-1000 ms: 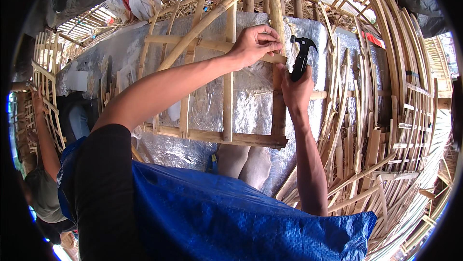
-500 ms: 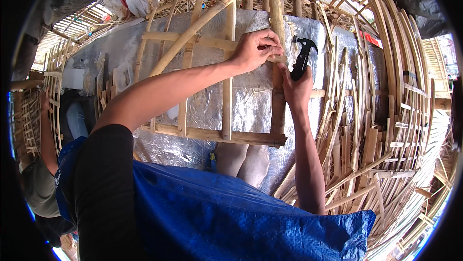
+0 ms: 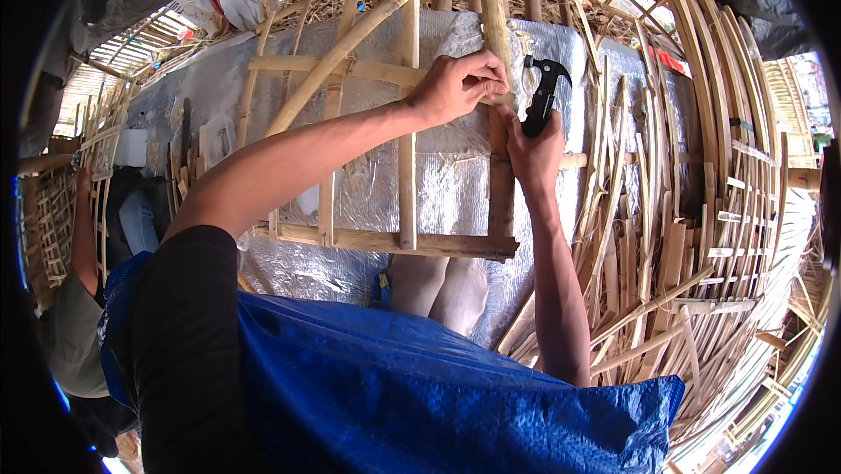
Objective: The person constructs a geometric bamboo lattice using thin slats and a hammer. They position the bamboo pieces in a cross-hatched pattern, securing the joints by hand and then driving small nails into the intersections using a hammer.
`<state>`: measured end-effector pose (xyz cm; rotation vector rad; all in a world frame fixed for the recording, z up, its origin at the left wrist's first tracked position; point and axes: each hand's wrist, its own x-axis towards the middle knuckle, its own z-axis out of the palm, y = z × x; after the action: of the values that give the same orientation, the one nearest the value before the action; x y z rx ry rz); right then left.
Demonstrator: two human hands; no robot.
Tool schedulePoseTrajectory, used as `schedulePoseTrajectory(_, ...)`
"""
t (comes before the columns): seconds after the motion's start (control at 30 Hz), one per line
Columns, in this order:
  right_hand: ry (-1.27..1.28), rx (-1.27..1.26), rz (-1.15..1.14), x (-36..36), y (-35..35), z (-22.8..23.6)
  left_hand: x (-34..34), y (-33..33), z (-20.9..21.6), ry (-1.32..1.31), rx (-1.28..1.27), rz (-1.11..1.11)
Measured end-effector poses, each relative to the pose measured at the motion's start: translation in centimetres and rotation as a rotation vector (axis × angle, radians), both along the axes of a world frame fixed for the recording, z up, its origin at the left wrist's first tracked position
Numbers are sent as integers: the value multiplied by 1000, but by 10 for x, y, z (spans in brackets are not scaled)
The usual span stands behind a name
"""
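My right hand (image 3: pixel 536 154) is wrapped round a black hammer (image 3: pixel 545 93) with a small claw head, its head pointing up and away. The right thumb reaches toward my left hand (image 3: pixel 457 90), whose fingers are pinched over the bamboo frame's right-hand post (image 3: pixel 501 185). What those fingertips hold is too small to make out. A cross strip (image 3: pixel 377 71) of the frame runs behind the left hand to that post. Upright slats (image 3: pixel 407 185) join a bottom rail (image 3: pixel 394 241) near my knees. A long bamboo pole (image 3: pixel 350 40) crosses the frame diagonally.
Silvery foil sheeting (image 3: pixel 368 185) lies under the frame. Many loose bamboo strips (image 3: pixel 631 237) are heaped at the right, beside a slatted bamboo panel (image 3: pixel 745 176). A blue tarp (image 3: pixel 420 378) covers my lap. At the far left sits another person (image 3: pixel 74 325).
The hands, hammer and frame sit slightly further left and higher in the picture. The hammer's head has tipped a little to the left. Both grips look the same.
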<state>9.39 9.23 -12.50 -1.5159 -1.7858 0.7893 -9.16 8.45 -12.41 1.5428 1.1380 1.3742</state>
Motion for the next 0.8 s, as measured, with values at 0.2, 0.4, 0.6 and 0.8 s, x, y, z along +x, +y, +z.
schedulePoseTrajectory(0.2,8,-10,5,2,2,-3,1,-1,0,155,91,31)
schedulePoseTrajectory(0.4,90,-124,29,8,9,-7,8,-1,-7,161,122,84)
schedulePoseTrajectory(0.6,59,-16,-50,31,-20,33,8,-2,-8,98,129,94)
schedulePoseTrajectory(0.8,-120,-115,139,18,-48,114,5,-3,-6,128,110,132)
